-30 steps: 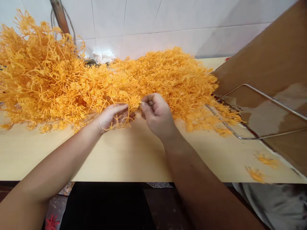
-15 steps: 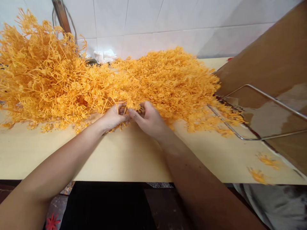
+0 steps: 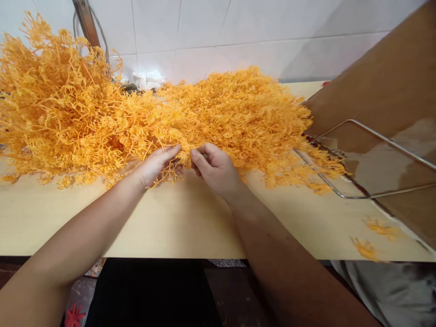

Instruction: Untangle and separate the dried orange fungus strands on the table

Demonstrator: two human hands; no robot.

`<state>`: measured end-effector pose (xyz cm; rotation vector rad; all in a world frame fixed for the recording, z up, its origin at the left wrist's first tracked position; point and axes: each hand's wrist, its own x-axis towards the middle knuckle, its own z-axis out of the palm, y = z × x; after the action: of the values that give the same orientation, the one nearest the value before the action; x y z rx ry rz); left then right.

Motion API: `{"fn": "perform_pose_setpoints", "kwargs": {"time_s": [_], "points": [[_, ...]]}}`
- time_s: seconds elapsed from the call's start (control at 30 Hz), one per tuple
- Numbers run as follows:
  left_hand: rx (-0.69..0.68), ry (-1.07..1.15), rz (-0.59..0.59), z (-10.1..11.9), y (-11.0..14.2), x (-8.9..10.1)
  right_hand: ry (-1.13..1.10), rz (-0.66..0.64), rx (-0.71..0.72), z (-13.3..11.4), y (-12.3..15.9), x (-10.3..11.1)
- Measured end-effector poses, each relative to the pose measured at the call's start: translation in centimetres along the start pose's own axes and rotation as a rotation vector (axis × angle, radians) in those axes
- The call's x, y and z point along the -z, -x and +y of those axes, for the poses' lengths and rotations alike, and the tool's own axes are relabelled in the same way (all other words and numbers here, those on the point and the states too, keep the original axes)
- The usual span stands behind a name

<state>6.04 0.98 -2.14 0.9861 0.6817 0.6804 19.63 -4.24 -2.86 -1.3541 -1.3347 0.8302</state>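
Note:
A large heap of orange artificial flower sprigs (image 3: 91, 113), thin and spidery, spreads along the table. At its near edge my left hand (image 3: 158, 163) is turned palm up around a small orange sprig (image 3: 170, 172). The left thumb lies over the sprig, and the fingers behind are partly hidden by it. Close to its right, my right hand (image 3: 216, 170) pinches thumb against fingers at the edge of an orange flower head (image 3: 185, 157). Its other fingers are curled in. A second, denser mass of the same sprigs (image 3: 245, 118) lies right behind my right hand.
The pale table (image 3: 177, 231) ends just in front of my body. At right a bent metal wire frame (image 3: 361, 198) leans by a large brown cardboard sheet (image 3: 381, 77). Two loose orange flower pieces (image 3: 366, 249) lie at the front right. A tiled wall (image 3: 204, 27) stands behind.
My right hand has drawn slightly right, away from my left hand, its thumb now closed on the flower head. My left thumb has straightened, and the small sprig shows more.

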Motion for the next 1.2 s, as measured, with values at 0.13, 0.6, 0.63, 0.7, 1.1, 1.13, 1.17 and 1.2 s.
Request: {"fn": "perform_pose_setpoints", "kwargs": {"time_s": [0.13,0.6,0.63,0.7,1.1,1.13,1.17,1.2], "points": [[0.042,-0.012,0.037,0.4,0.2,-0.4,-0.019,-0.011,0.031,0.0,0.0,-0.1],[0.011,-0.093,0.127,0.3,0.1,-0.8,0.089,-0.12,0.119,-0.5,0.3,-0.4],[0.001,-0.102,0.127,0.3,0.1,-0.8,0.14,-0.089,0.158,-0.4,0.4,-0.3],[-0.016,-0.107,0.11,0.2,0.0,-0.8,0.231,-0.043,0.249,-0.4,0.5,-0.2],[-0.084,-0.091,0.173,-0.1,-0.7,-1.1,0.306,-0.159,0.59,-1.8,2.0,-1.3],[-0.051,-0.076,0.123,0.0,-0.7,-0.9,0.298,-0.064,0.544,-1.7,1.8,-1.0],[-0.008,-0.054,0.07,0.2,-0.6,-0.8,0.306,0.061,0.486,-1.3,1.5,-0.5],[0.036,-0.027,0.026,0.3,-0.6,-0.7,0.329,0.199,0.424,-0.8,1.1,0.2]]}}
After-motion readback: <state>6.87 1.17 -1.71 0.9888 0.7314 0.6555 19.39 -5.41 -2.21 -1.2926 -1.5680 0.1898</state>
